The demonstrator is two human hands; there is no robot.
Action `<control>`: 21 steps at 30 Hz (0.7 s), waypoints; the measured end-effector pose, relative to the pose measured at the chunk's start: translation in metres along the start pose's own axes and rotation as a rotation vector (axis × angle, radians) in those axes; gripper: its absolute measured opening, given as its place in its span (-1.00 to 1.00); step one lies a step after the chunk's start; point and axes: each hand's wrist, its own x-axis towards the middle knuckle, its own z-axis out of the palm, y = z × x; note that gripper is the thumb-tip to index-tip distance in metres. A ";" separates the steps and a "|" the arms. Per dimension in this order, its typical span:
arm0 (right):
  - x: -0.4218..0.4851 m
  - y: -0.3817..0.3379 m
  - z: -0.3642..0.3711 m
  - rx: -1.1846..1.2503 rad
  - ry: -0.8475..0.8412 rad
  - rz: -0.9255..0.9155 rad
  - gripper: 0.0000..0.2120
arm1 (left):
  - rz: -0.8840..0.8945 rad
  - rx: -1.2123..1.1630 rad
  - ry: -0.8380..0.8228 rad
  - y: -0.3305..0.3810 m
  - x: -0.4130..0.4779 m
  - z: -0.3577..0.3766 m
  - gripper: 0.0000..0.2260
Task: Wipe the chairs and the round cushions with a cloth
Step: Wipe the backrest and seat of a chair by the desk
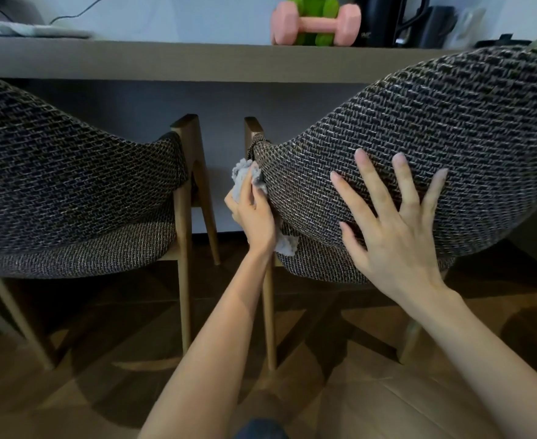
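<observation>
Your left hand (254,213) gripped the crumpled grey fluffy cloth (241,176) against the 9 o'clock edge of the dark woven-fabric chair with wooden legs (450,122), just below its wooden arm post (250,128). Your right hand (397,239) lay flat on the chair's back, fingers spread wide, holding nothing. From the cloth, the back's long sweep ran toward 2 o'clock. The second woven chair (70,185) stood at 9 o'clock, nearer your left hand.
</observation>
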 end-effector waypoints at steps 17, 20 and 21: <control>-0.002 0.000 -0.009 0.037 -0.035 -0.018 -0.34 | 0.180 0.089 -0.011 -0.040 -0.026 0.000 -0.69; -0.003 0.003 -0.010 0.034 -0.046 -0.032 -0.34 | 0.032 0.308 -0.231 -0.072 -0.044 0.005 -0.71; -0.004 0.005 -0.010 0.036 -0.052 -0.040 -0.34 | 0.017 0.305 -0.211 -0.075 -0.045 0.007 -0.71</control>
